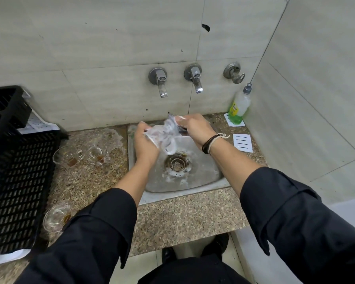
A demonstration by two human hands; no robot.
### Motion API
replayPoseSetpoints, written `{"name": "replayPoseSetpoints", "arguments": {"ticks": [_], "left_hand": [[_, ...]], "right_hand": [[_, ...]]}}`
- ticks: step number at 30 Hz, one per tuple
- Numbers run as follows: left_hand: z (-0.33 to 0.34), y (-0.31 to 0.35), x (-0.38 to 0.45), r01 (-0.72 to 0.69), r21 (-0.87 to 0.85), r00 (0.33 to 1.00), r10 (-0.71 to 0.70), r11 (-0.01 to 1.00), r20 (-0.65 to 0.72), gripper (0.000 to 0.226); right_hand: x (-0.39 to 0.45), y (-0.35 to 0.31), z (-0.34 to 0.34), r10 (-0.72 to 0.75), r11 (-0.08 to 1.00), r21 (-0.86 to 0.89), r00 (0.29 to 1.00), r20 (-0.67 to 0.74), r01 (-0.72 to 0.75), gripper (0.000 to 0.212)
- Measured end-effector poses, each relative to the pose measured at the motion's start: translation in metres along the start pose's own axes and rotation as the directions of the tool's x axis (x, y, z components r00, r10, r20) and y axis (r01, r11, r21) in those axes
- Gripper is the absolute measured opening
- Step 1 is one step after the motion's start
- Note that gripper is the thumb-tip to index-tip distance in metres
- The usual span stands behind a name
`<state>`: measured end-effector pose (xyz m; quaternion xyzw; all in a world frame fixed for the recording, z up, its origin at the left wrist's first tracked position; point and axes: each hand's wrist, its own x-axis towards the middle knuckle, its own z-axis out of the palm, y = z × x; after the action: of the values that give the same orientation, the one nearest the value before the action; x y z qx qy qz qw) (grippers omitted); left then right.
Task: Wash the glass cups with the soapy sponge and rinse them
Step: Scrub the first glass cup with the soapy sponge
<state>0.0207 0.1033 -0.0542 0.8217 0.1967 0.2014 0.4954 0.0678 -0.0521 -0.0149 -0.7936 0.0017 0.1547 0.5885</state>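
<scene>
Soap made slipping our likeliest trouble: our left hand [145,143] gripped the lathered cup [163,136] over the sink [203,177], our right hand [195,127] at three o'clock clutching something dark, probably the sponge.

Black long sleeves [291,212] pushed back from both forearms; dark and cream cord bracelets [210,142] circled right wrist; black shoes [215,245] below.

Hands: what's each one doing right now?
Left hand: holds a soapy glass cup over the sink.
Right hand: grips something dark, blurred.
</scene>
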Motion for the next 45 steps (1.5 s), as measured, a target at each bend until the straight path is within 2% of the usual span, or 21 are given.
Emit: {"name": "replayPoseSetpoints", "arguments": {"ticks": [2,4,6,8,9,11,13,15,17,19,21,23,24,27,30,36,37,39,41,43,45], "left_hand": [[0.0,-0.002,0.007,0.032,-0.023,0.998,-0.03,0.999,0.062,0.046],[0.002,0.006,0.004,0.093,-0.136,0.987,-0.074,0.986,0.141,0.045],[0.009,0.014,-0.002,0.154,-0.188,0.978,-0.122,0.97,0.171,0.04],[0.01,0.022,-0.003,0.204,-0.22,0.973,-0.173,0.954,0.153,0.038],[0.007,0.025,-0.002,0.209,-0.209,0.972,-0.18,0.955,0.153,0.035],[0.004,0.023,0.002,0.295,-0.309,0.948,-0.237,0.904,0.213,0.03],[0.002,0.018,0.0,0.318,-0.296,0.936,-0.248,0.901,0.25,0.026],[0.005,0.017,-0.006,0.246,-0.228,0.954,-0.193,0.942,0.231,0.023],[0.004,0.014,-0.008,0.097,-0.122,0.972,-0.067,0.988,0.227,0.024],[0.003,0.021,-0.01,-0.17,0.002,0.957,0.165,0.985,0.24,0.029],[0.0,0.03,-0.013,-0.399,-0.012,0.885,0.389,0.917,0.257,0.031],[0.0,0.031,-0.015,-0.615,0.067,0.776,0.589,0.785,0.227,0.042],[0.001,0.031,-0.015,-0.66,0.084,0.743,0.632,0.746,0.22,0.047],[0.0,0.03,-0.017,-0.672,0.126,0.737,0.641,0.73,0.216,0.052],[-0.002,0.025,-0.018,-0.715,0.139,0.693,0.668,0.685,0.271,0.052],[-0.009,0.019,-0.012,-0.747,0.2,0.664,0.7,0.634,0.261,0.031],[-0.008,0.016,-0.011,-0.752,0.205,0.659,0.711,0.626,0.246,0.033],[-0.008,0.012,-0.013,-0.724,0.181,0.69,0.693,0.666,0.208,0.04],[-0.007,0.007,-0.013,-0.6,0.128,0.8,0.587,0.79,0.122,0.033],[-0.004,0.01,-0.009,-0.299,-0.038,0.954,0.3,0.953,0.001,0.025],[0.001,0.018,-0.002,-0.019,-0.303,1.0,0.025,0.953,0.015,0.025]], "right_hand": [[-0.01,-0.001,-0.005,-0.049,0.999,-0.005,0.999,0.019,0.049,0.033],[-0.014,0.002,-0.014,-0.08,0.992,-0.096,0.995,0.052,0.085,0.039],[-0.015,-0.001,-0.019,-0.136,0.976,-0.169,0.991,0.011,0.136,0.04],[-0.017,-0.011,-0.014,-0.199,0.976,-0.091,0.98,0.003,0.198,0.024],[-0.021,-0.014,-0.011,-0.262,0.957,-0.127,0.965,0.022,0.263,0.02],[-0.034,-0.013,-0.006,-0.454,0.823,-0.355,0.889,0.056,0.442,0.036],[-0.042,-0.003,-0.002,-0.524,0.781,-0.4,0.852,-0.001,0.48,0.039],[-0.041,-0.001,-0.003,-0.422,0.861,-0.33,0.906,-0.035,0.388,0.039],[-0.031,-0.01,-0.007,-0.28,0.897,-0.338,0.958,0.06,0.284,0.035],[-0.018,-0.022,-0.012,-0.13,0.874,-0.444,0.975,0.181,0.199,0.036],[-0.007,-0.031,-0.015,0.089,0.889,-0.456,0.964,0.249,0.036,0.048],[-0.001,-0.036,-0.017,0.24,0.864,-0.499,0.931,0.277,-0.075,0.053],[0.0,-0.04,-0.018,0.28,0.827,-0.555,0.92,0.274,-0.087,0.051],[0.001,-0.05,-0.016,0.339,0.726,-0.682,0.908,0.248,-0.084,0.043],[0.002,-0.05,-0.008,0.373,0.688,-0.717,0.9,0.224,-0.107,0.041],[0.002,-0.043,0.004,0.165,0.638,-0.769,0.971,0.175,0.03,0.055],[0.002,-0.04,0.004,0.166,0.68,-0.733,0.97,0.177,0.017,0.052],[0.002,-0.032,0.002,0.249,0.845,-0.521,0.95,0.19,-0.117,0.048],[0.003,-0.019,0.002,0.303,0.944,-0.213,0.917,0.258,-0.252,0.043],[0.003,-0.004,0.012,0.31,0.939,0.085,0.928,0.206,-0.332,0.045],[-0.001,0.001,0.025,0.321,0.898,0.281,0.941,0.105,-0.337,0.046]]}}
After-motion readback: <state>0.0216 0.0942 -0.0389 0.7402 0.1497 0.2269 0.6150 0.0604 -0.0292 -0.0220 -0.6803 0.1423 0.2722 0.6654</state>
